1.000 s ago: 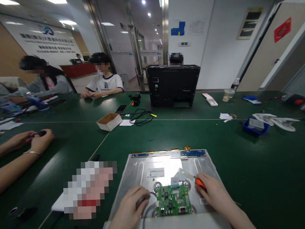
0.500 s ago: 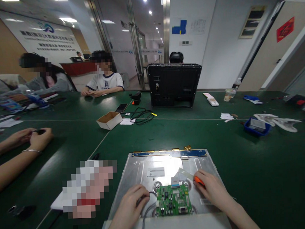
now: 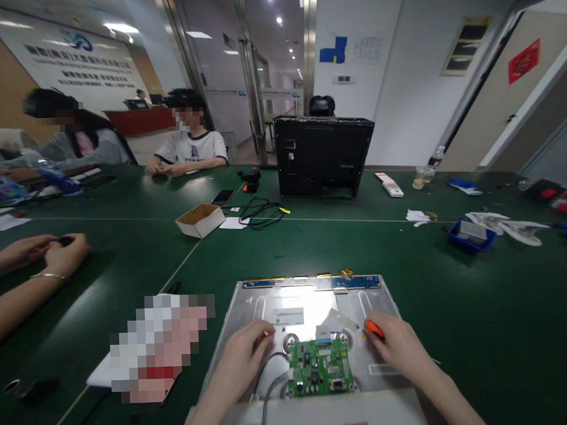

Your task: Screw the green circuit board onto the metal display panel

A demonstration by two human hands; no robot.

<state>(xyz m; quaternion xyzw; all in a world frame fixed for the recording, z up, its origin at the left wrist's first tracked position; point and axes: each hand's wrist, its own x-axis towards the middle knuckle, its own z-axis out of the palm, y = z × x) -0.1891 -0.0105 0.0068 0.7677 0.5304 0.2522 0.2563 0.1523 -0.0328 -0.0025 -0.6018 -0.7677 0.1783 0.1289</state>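
A flat metal display panel [image 3: 250,310] lies in front of me, with a green circuit board [image 3: 320,367] on its back. A white ribbon connector runs into the board's top edge, and clear film [image 3: 343,319] sticks up beside it. My left hand [image 3: 246,353] hovers left of the board with bent fingers slightly apart, apparently holding nothing. A grey cable [image 3: 266,402] and a thin black wire run below it to the board. My right hand [image 3: 394,340] is closed around a small orange-handled tool [image 3: 375,328] at the panel's right; its working end is mostly hidden.
A black monitor housing [image 3: 325,156] stands at the back. Further off are a cardboard box [image 3: 200,221], a coiled black cable [image 3: 262,213] and a blue tray [image 3: 471,235]. At left, another person's hands [image 3: 64,254] hold a small dark object above the green table [image 3: 340,244].
My left hand has risen away from the black wire and let it go. My right hand keeps the orange-handled tool and has shifted slightly right. The view has turned a little.
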